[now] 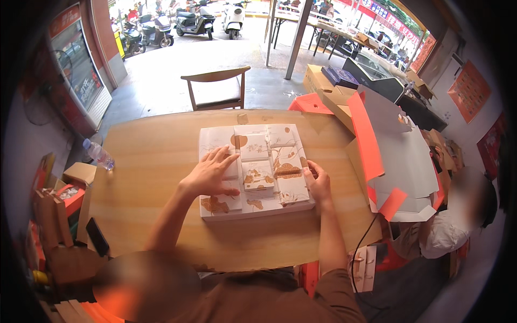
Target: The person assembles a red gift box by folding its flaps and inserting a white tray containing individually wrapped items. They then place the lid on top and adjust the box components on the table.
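Note:
On the wooden table in front of me lies a flat white gift box (258, 213) with gold leaf and flower prints. Several small white boxes of matching pattern fill it. One of them, a small carton (258, 176) near the middle, stands a little higher than its neighbours. My left hand (215, 169) rests over the small boxes on the left side, its fingers spread and the thumb apart. At the right edge, my right hand (319, 182) is curled against the gift box's side, thumb on top; its far fingers are partly hidden.
A large open red-and-white carton (401, 161) leans at the table's right, close to a co-worker in a white top (444, 234). A plastic bottle (98, 154) stands at the left edge. Across the table is a wooden chair (218, 89). Folded cartons (64, 210) crowd the left.

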Tool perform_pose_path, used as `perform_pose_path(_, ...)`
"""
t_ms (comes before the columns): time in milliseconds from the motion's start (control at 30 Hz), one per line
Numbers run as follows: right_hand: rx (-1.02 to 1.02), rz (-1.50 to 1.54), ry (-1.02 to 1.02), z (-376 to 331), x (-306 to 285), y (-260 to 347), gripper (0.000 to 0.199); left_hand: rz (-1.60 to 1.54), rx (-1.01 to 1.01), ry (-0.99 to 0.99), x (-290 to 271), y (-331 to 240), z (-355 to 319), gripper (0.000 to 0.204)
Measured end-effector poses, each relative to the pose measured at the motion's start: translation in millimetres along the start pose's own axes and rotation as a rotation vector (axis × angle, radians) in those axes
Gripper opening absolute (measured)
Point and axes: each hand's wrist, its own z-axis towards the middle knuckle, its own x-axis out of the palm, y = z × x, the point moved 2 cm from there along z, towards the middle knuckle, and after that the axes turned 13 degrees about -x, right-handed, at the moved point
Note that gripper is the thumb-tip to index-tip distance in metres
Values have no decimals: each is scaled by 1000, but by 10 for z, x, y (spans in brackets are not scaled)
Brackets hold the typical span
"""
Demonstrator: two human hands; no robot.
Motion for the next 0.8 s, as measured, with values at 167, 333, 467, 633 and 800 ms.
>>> perform_pose_path(167, -82, -125, 2, 3, -58, -182, 51, 2, -64, -14, -192, 149, -124, 106)
perform_pose_path(333, -3, -141, 35, -2, -87, -24, 51, 6, -200, 79, -442, 171, -350, 109)
perform_pose_path(467, 77, -114, 110, -15, -76, -146, 51, -5, -266, 195, -371, 150, -296, 116)
perform_pose_path(633, 92, 303, 179, 4, -66, -157, 59, 54, -219, 183, -375, 140, -310, 114)
perform_pose_path(800, 284, 621, 229, -29, -23, -249, 77, 121, -250, 149, -338, 112, -289, 112)
